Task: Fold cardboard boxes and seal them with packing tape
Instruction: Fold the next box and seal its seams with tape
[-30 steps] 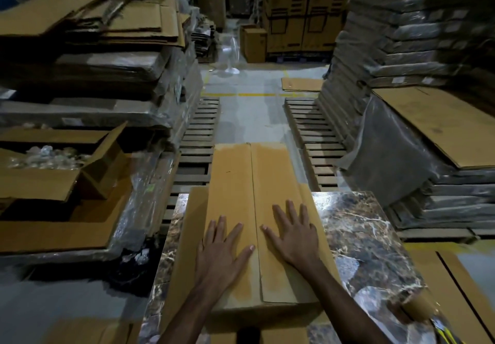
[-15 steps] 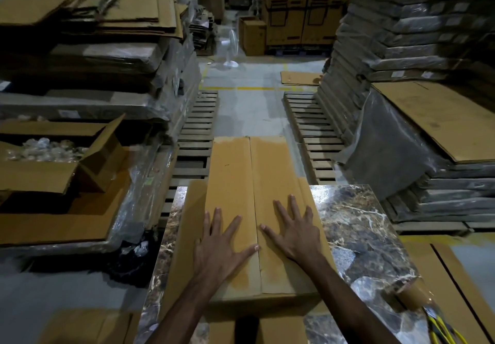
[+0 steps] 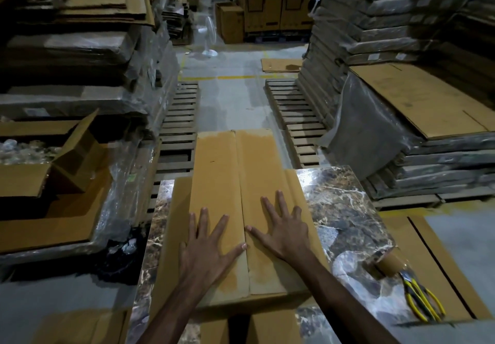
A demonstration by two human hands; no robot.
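Standing far left: an open carton point(image 3: 32, 180), flaps up, with clear plastic pieces inside.
Left pallet point(image 3: 179, 129): on the floor between the wrapped cardboard stacks and the box's far end.
Left grip point(image 3: 206, 249): fingers straight and spread apart, palm flat on the box's left flap, thumb tip at the middle seam; it holds nothing.
Box point(image 3: 230, 172): lies on the bench in front of the person, two top flaps meeting in one seam. The long axis and seam run straight away from the person; the far end points up the aisle and overhangs the bench's far edge.
Right grip point(image 3: 284, 228): fingers also splayed, flat on the right flap, thumb tip on the seam.
Bench point(image 3: 345, 209): marble-patterned top, bare to the right of the box.
Tape roll point(image 3: 388, 263): brown, on its side near the bench's right edge.
Yellow-handled tool point(image 3: 420, 298): just beside the roll, handles toward the person.
Right stack point(image 3: 417, 102): flat cardboard on plastic-wrapped bundles.
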